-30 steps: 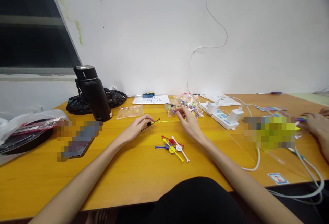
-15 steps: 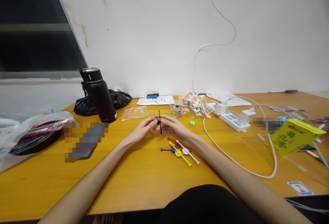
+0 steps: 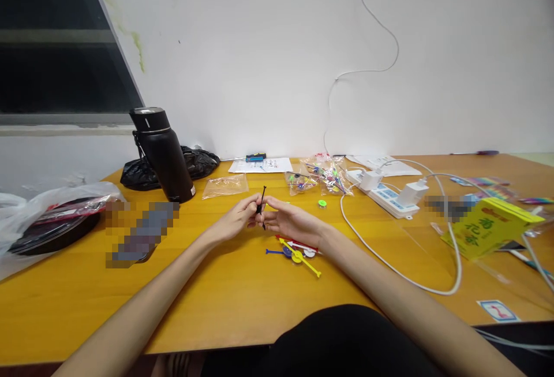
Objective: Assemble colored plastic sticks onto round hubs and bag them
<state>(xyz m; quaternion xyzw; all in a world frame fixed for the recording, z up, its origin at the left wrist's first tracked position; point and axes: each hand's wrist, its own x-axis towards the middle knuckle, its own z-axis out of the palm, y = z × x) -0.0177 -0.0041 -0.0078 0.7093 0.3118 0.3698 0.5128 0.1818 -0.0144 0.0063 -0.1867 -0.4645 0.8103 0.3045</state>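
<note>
Both hands meet over the middle of the orange table (image 3: 225, 296). My left hand (image 3: 237, 219) and my right hand (image 3: 289, 220) pinch a thin black plastic pointer (image 3: 262, 199) between their fingertips, and it stands nearly upright, tilted slightly. Just in front of my right hand lies a small pile of coloured pointers (image 3: 296, 252) in red, yellow, blue and white. A small green disc (image 3: 322, 203) rests on the table beyond my right hand.
A black flask (image 3: 163, 155) and a black bag (image 3: 194, 163) stand at the back left. Clear bags of coloured parts (image 3: 322, 175), a white power strip (image 3: 387, 195) with cables, papers and a yellow box (image 3: 489, 227) lie to the right. A plastic-wrapped dark object (image 3: 52, 221) sits far left.
My right hand came back from the bags and joined my left hand. The black pointer was raised from lying low to nearly upright, now pinched by both hands.
</note>
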